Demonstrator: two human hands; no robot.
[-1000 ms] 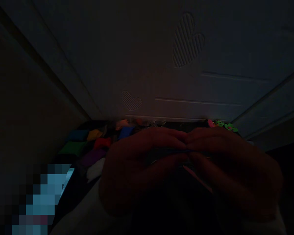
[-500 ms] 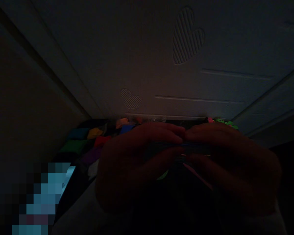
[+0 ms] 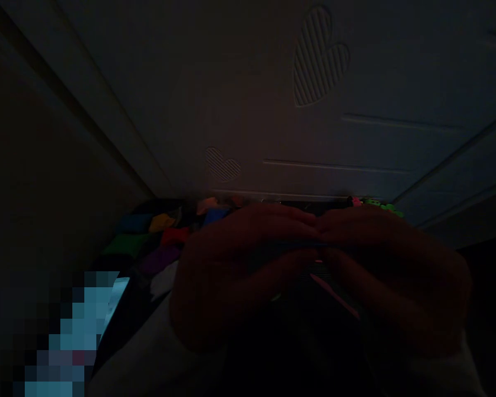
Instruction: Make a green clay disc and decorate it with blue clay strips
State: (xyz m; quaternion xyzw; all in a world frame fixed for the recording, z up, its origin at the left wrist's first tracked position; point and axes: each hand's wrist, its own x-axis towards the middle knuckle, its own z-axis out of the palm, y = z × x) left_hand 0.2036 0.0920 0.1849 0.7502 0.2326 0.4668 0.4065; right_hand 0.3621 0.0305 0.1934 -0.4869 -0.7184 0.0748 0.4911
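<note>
The picture is very dark. My left hand (image 3: 240,270) and my right hand (image 3: 400,275) meet at the fingertips in the middle. Between the fingers and thumbs of both hands runs a thin dark bluish strip (image 3: 289,245); its kind is too dim to make out. Below the right thumb lies a slim pink stick-like tool (image 3: 334,295) on a dark ribbed surface. A sliver of something green (image 3: 276,296) shows beneath my left hand, mostly covered by it.
Soft-looking coloured pieces lie at the left: green (image 3: 126,243), yellow (image 3: 162,222), red (image 3: 174,236), purple (image 3: 160,259) and white (image 3: 164,280). Behind stands a pale panel (image 3: 248,110) with embossed hearts. Small green shapes (image 3: 382,207) sit at the back right. A bright screen (image 3: 114,303) glows lower left.
My hands have drawn closer, and the gap between fingers and thumbs has narrowed around the bluish strip. Less of the green thing under my left hand shows now.
</note>
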